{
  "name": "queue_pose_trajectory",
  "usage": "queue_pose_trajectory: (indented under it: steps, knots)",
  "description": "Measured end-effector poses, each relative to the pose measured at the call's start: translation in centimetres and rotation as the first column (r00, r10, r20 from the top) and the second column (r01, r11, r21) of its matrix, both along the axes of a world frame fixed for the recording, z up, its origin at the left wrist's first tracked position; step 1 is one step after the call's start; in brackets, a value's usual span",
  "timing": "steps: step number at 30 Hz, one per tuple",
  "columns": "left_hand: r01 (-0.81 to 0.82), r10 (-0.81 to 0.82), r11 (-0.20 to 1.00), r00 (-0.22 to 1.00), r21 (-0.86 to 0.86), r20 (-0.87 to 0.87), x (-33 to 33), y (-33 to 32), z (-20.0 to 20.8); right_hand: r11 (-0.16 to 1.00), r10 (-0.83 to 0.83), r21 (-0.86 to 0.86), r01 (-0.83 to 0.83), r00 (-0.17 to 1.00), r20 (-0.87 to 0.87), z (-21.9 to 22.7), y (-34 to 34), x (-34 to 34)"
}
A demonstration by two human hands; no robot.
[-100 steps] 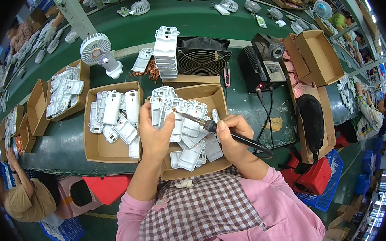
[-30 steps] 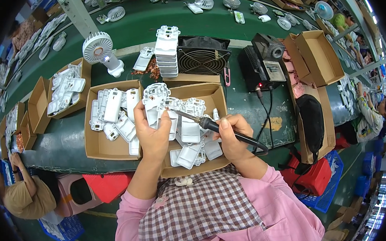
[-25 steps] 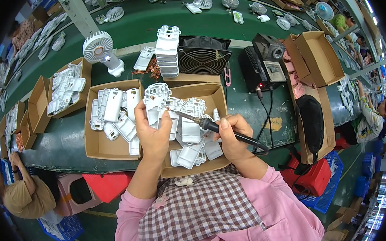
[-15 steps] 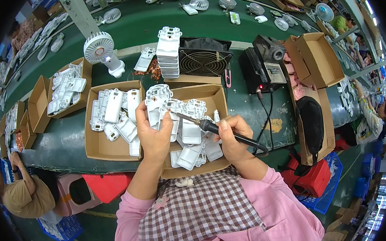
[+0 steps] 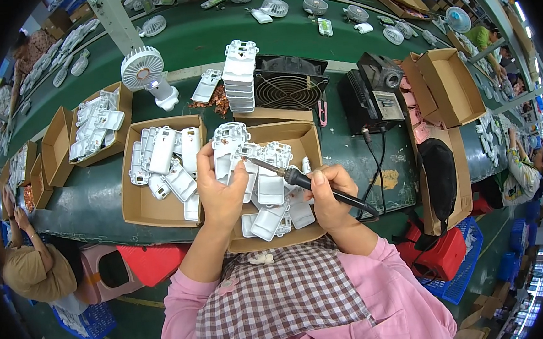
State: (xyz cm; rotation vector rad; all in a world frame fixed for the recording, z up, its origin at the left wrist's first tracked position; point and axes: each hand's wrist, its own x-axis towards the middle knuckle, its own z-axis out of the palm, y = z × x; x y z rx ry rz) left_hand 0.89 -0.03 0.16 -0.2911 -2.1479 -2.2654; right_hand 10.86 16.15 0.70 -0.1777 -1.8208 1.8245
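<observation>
My left hand (image 5: 221,195) is closed on a white plastic casing (image 5: 230,136), held up over the cardboard box (image 5: 310,232) in front of me. My right hand (image 5: 331,197) grips the black handle of a soldering iron (image 5: 298,179). The iron's metal tip points left and reaches the parts by my left fingertips; whether it touches cannot be made out. Beneath my hands, the box holds several white casings (image 5: 267,222). A second cardboard box (image 5: 137,211) of white casings stands just left of it.
Behind stand a stack of white casings (image 5: 240,77), a black framed fan (image 5: 288,91) and a lit white handheld fan (image 5: 145,74). A soldering station (image 5: 367,96) with cables sits to the right. Handheld fans lie on the green belt (image 5: 211,32). Other people work at both sides.
The view has shifted slightly. My hands keep nearly the same pose, with the iron still at the casing. The person at the left has raised a hand.
</observation>
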Motion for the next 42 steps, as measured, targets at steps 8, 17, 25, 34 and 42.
queue_pose_trajectory:
  steps: [8, 17, 25, 34, 42]
  knots:
    - [-0.001, 0.001, 1.000, 1.000, -0.031, 0.009, -0.03, 0.04, 0.03, 1.000, 0.011, 0.017, -0.011, 1.000, 0.012, -0.06, -0.06, -0.07]
    - [0.001, -0.001, 0.999, 1.000, -0.033, 0.022, -0.07, -0.09, -0.12, 0.999, 0.020, 0.033, -0.020, 1.000, 0.001, 0.08, -0.12, -0.13]
    - [0.012, -0.012, 1.000, 0.999, 0.013, 0.030, 0.04, -0.04, 0.11, 1.000, -0.013, -0.021, 0.011, 0.996, -0.086, -0.50, -0.08, -0.16]
    - [0.062, -0.131, 0.955, 0.965, 0.290, 0.228, -0.32, -0.49, -0.34, 0.996, -0.003, -0.091, -0.012, 0.988, -0.157, -0.60, 0.11, 0.20]
    - [0.146, -0.144, 0.989, 0.986, -0.012, 0.087, 0.12, -0.44, -0.21, 0.999, -0.003, -0.047, -0.002, 0.995, -0.098, -0.51, -0.14, 0.15]
